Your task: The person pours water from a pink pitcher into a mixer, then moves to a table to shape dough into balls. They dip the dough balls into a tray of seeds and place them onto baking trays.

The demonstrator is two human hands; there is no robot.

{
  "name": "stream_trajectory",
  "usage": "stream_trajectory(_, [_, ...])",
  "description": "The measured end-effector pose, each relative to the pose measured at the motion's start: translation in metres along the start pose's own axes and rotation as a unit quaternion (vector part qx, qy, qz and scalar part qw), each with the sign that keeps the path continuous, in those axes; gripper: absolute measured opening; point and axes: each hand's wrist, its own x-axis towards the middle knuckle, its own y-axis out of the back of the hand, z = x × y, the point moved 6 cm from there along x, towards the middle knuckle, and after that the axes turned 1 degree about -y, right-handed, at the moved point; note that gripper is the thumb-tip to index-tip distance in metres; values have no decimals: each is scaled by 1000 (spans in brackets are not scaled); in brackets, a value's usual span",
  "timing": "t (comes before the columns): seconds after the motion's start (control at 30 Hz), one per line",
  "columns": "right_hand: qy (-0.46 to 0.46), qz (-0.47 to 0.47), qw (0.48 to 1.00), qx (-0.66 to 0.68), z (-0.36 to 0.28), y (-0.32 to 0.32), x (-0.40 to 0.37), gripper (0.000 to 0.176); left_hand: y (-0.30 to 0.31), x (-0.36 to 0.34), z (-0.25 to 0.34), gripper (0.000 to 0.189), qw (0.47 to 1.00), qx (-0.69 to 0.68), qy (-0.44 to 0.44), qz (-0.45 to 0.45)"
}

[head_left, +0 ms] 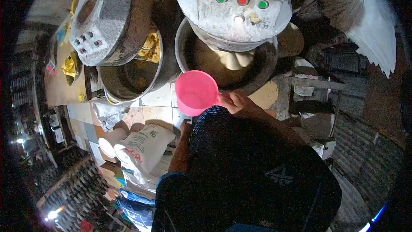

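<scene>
A pink plastic dipper is held by its short handle in my right hand, beside the front left rim of a large metal mixing bowl. No contents can be made out in the dipper. Inside the bowl a pale mixing tool or dough shows below the mixer head, which has green and red buttons. My left hand hangs low near my knee, its fingers too dark and small to read.
At the left a second mixer stands over a bowl with yellow material on its beater. White sacks and a white bucket are on the lower left. A plastic sheet hangs at the upper right.
</scene>
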Motion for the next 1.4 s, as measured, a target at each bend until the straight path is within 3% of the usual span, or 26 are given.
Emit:
stream_trajectory(0.13, [-30,55,994,85,3,12,8,17,6,-2,3,41,999,-16,24,22])
stream_trajectory(0.2, [16,-106,994,34,1,-2,-1,40,-5,11,-19,42,999,-30,35,10])
stream_trajectory(0.27, [20,-92,996,12,0,-2,0,40,-21,25,-49,41,994,-75,83,-4])
stream_trajectory(0.33, [25,-77,997,-10,1,0,0,41,-6,12,-22,40,998,-27,56,3])
stream_trajectory(0.4, [6,-100,990,96,4,2,4,38,2,3,0,40,999,20,30,11])
stream_trajectory(0.57, [1,-105,989,102,5,2,4,37,12,-8,15,38,996,4,87,-23])
stream_trajectory(0.63, [11,-128,987,98,6,-6,-6,36,-10,14,-28,38,997,-33,69,-21])
stream_trajectory(0.7, [-143,-222,939,223,18,-31,-27,35,-14,16,-30,37,996,-72,50,-19])
stream_trajectory(0.73, [-143,-222,939,223,19,-29,-27,35,-3,5,-7,36,998,-15,59,0])
stream_trajectory(0.77, [-84,-205,962,161,15,-23,-21,33,7,-4,9,36,997,42,68,19])
stream_trajectory(0.8, [-25,-186,977,98,10,-18,-17,31,6,0,2,36,997,42,69,18])
stream_trajectory(0.87, [-24,-179,977,113,10,-11,-8,30,-11,13,-30,36,993,-84,81,-23])
stream_trajectory(0.93, [-22,-171,977,127,9,-14,-10,29,-8,10,-22,36,998,-35,56,-15])
stream_trajectory(1.0, [-185,-229,914,278,22,-34,-24,30,-7,10,-17,36,999,13,30,-8])
stream_trajectory(1.03, [-185,-229,914,278,23,-34,-25,30,-7,11,-17,35,999,21,28,-4])
stream_trajectory(1.1, [-4,-165,982,94,10,-19,-18,31,-6,11,-13,34,999,30,26,0])
stream_trajectory(1.13, [-4,-165,982,94,9,-14,-12,31,-3,8,-4,33,999,44,25,-2])
stream_trajectory(1.23, [-24,-147,982,119,6,-7,0,32,7,2,10,31,999,26,28,-9])
stream_trajectory(1.3, [-281,-244,881,292,23,-29,-15,26,2,5,1,31,999,-7,33,-13])
stream_trajectory(1.4, [-231,-308,903,192,25,-22,-9,24,-33,37,-71,33,989,-127,69,-28])
